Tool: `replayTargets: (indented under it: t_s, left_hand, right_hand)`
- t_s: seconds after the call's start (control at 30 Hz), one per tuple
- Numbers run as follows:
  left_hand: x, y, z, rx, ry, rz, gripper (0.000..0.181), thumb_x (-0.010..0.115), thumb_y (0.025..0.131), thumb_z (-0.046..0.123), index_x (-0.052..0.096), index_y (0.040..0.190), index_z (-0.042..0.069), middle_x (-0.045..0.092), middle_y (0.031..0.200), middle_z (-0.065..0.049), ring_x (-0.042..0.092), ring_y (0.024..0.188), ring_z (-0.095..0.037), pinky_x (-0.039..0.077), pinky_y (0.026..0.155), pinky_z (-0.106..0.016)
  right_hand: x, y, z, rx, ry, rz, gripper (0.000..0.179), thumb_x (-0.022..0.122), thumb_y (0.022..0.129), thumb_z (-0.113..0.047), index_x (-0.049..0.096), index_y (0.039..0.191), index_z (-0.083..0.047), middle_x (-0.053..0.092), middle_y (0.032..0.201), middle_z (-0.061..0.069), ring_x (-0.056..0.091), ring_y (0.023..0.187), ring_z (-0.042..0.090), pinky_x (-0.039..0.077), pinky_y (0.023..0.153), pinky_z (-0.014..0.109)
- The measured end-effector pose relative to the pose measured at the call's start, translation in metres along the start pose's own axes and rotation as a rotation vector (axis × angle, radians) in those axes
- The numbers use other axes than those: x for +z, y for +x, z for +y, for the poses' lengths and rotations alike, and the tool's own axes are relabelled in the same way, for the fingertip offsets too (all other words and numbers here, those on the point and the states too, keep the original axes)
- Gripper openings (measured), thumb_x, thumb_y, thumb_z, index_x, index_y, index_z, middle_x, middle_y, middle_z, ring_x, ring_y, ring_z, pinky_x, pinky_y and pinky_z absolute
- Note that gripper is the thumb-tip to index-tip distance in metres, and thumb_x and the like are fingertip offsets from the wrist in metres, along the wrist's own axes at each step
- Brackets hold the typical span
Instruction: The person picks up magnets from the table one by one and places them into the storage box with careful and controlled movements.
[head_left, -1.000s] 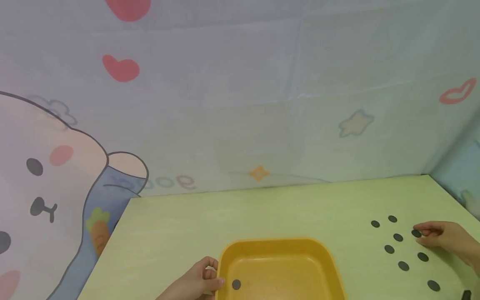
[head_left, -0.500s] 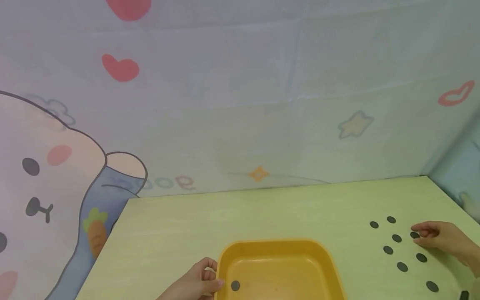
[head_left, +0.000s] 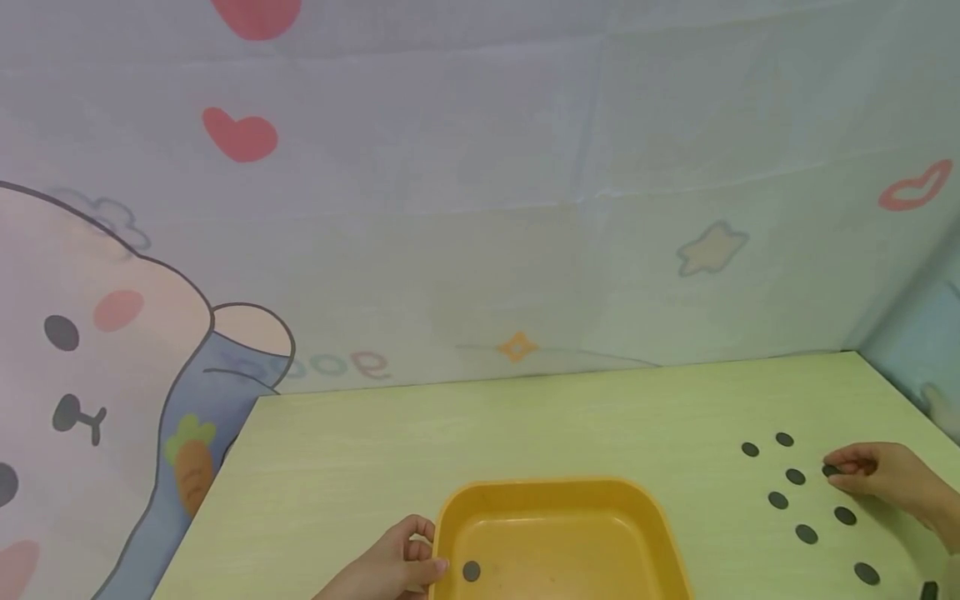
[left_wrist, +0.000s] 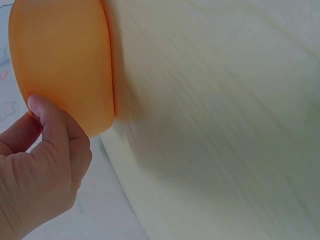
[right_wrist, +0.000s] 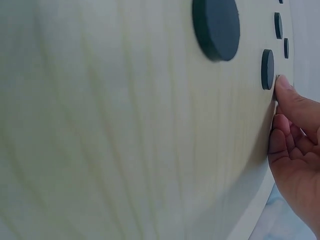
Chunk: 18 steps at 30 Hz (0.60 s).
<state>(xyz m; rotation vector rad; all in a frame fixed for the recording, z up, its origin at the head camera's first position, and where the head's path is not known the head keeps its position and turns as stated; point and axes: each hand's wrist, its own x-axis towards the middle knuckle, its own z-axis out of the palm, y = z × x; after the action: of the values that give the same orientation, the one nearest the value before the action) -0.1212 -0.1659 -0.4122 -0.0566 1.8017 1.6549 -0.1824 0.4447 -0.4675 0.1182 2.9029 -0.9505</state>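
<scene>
My left hand [head_left: 393,558] holds the left wall of a yellow plastic tray [head_left: 551,495], with the thumb over the rim. The left wrist view shows the same grip on the tray's outer wall [left_wrist: 65,60]. Inside the tray, near that thumb, lies one small black round disc [head_left: 471,571]. At the far right, my right hand [head_left: 888,479] has its thumb and fingertips around another black disc [head_left: 830,471] at the table surface, pinching it. In the right wrist view the right hand [right_wrist: 297,135] largely hides that disc.
Several more black discs [head_left: 806,533] lie scattered flat on the pale yellow-green table [head_left: 360,450], left of and nearer than my right hand. A printed cloth [head_left: 450,208] hangs behind the table's back edge.
The right thumb and fingertips have closed in slightly on the disc between them, which shows less. The left hand and tray stay in place; the view shifts a little.
</scene>
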Motion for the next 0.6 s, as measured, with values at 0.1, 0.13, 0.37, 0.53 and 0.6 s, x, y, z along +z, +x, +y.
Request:
replayTargets:
  t_s: [0.1,0.13,0.37,0.53,0.6]
  left_hand:
    - [0.001,-0.002,0.000,-0.006,-0.012,-0.002,0.030,0.061,0.090,0.009,0.040,0.110,0.003,0.053,0.086,-0.007,0.055,0.063,-0.013,0.050,0.063,-0.023]
    - [0.001,-0.002,0.000,-0.006,-0.015,-0.004,0.030,0.061,0.090,0.009,0.040,0.110,0.003,0.053,0.086,-0.007,0.055,0.063,-0.013,0.050,0.063,-0.023]
    - [0.000,-0.002,0.001,0.009,-0.007,-0.008,0.030,0.061,0.090,0.009,0.039,0.110,0.003,0.053,0.085,-0.006,0.054,0.062,-0.013,0.048,0.061,-0.021]
    - [0.001,-0.002,0.002,0.010,-0.015,-0.014,0.030,0.061,0.090,0.009,0.039,0.110,0.002,0.054,0.086,-0.007,0.056,0.063,-0.012,0.049,0.062,-0.022]
    - [0.001,-0.002,0.003,0.009,-0.014,-0.016,0.029,0.060,0.090,0.009,0.039,0.110,0.002,0.053,0.084,-0.006,0.054,0.062,-0.012,0.047,0.061,-0.021]
  right_hand:
    - [-0.001,-0.001,-0.001,-0.012,-0.007,-0.019,0.053,0.076,0.077,-0.025,0.057,0.103,0.017,0.059,0.083,0.004,0.046,0.066,0.003,0.044,0.058,0.021]
    - [-0.001,-0.001,-0.002,-0.015,-0.009,-0.023,0.051,0.076,0.078,-0.024,0.057,0.103,0.017,0.059,0.083,0.004,0.046,0.066,0.003,0.044,0.059,0.021]
    - [-0.004,-0.002,-0.001,-0.032,-0.050,-0.031,0.046,0.074,0.080,-0.021,0.058,0.102,0.017,0.063,0.084,0.005,0.049,0.065,-0.001,0.045,0.059,0.020]
    - [-0.010,-0.005,0.000,-0.022,-0.031,-0.060,0.050,0.071,0.083,-0.025,0.056,0.105,0.017,0.064,0.087,0.005,0.051,0.067,-0.002,0.046,0.062,0.020]
    - [-0.013,-0.006,0.000,-0.010,-0.013,-0.062,0.050,0.069,0.084,-0.026,0.056,0.107,0.016,0.063,0.088,0.004,0.051,0.068,-0.001,0.046,0.062,0.019]
